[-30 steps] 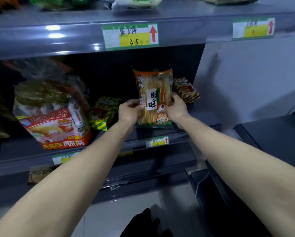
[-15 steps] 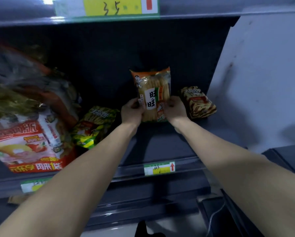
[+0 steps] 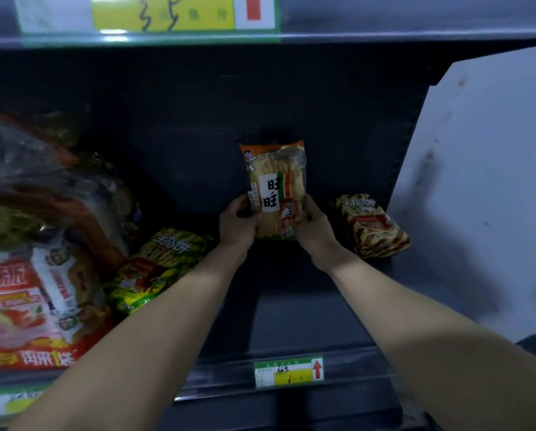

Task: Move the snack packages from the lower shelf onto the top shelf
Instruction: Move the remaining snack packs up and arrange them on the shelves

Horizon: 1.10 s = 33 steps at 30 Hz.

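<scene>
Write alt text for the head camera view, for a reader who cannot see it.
The left hand and right hand grip an upright orange rice cracker packet by its lower sides, deep in the dark lower shelf. A green and yellow packet and a large red bag lie to its left, a brown striped packet to its right.

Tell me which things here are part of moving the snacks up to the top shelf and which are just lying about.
Part of the job: rice cracker pack, gripped by left hand and right hand; green snack pack; brown striped pack; big red bag; lower shelf; top shelf.
Just there: lower price tag; upper price tag; white side panel.
</scene>
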Tool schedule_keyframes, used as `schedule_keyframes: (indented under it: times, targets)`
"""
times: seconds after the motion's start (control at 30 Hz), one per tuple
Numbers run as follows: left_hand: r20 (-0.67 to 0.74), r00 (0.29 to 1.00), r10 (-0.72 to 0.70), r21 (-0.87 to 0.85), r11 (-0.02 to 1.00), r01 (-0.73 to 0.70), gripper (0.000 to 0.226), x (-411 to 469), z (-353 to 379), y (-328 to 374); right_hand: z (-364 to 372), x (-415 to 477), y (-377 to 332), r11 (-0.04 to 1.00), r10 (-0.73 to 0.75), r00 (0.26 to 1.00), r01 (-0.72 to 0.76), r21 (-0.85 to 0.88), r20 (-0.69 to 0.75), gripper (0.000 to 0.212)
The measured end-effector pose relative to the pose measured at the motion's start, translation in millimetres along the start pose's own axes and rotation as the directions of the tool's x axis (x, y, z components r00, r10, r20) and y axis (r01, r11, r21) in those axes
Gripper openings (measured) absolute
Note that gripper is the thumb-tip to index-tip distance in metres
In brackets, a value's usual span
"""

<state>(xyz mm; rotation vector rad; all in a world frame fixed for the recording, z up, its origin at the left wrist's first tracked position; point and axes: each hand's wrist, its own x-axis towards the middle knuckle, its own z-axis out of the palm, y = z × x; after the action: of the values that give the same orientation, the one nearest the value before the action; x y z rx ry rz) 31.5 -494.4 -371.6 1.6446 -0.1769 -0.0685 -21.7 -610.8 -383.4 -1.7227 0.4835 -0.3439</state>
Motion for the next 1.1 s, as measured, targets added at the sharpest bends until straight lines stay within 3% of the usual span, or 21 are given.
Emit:
schedule_keyframes:
  times: [0.13, 0.43, 0.63, 0.9, 1.1]
  targets:
    - [0.012, 1.000, 0.010, -0.017, 1.000, -0.010, 0.055, 7.0, 2.3, -6.1, -0.7, 10.8, 0.2, 0.988, 0.088, 0.995, -0.094, -0.123, -0.054, 0.066]
    - [0.013, 1.000, -0.020, -0.005, 1.000, 0.020, 0.066, 5.0, -4.1, -11.2, 5.5, -4.2, 3.7, 0.993, 0.062, 0.998, -0.061, -0.104, 0.008, 0.070]
    - [0.016, 0.999, -0.049, -0.007, 0.999, 0.049, 0.067, -7.1, -10.0, -3.1, 11.4, -27.8, 4.0, 0.994, -0.026, 0.999, 0.029, -0.107, 0.034, 0.057]
    - [-0.008, 1.000, 0.003, 0.036, 0.999, -0.003, 0.037, -57.9, -23.5, 30.0, 13.7, -82.2, -32.6, 0.994, -0.056, 0.998, 0.057, -0.094, 0.007, 0.046]
    - [0.055, 0.998, 0.037, -0.023, 0.999, -0.036, 0.034, -122.8, -44.2, 68.2, 0.7, -144.1, -66.7, 0.993, -0.084, 0.996, 0.083, -0.082, -0.005, 0.034]
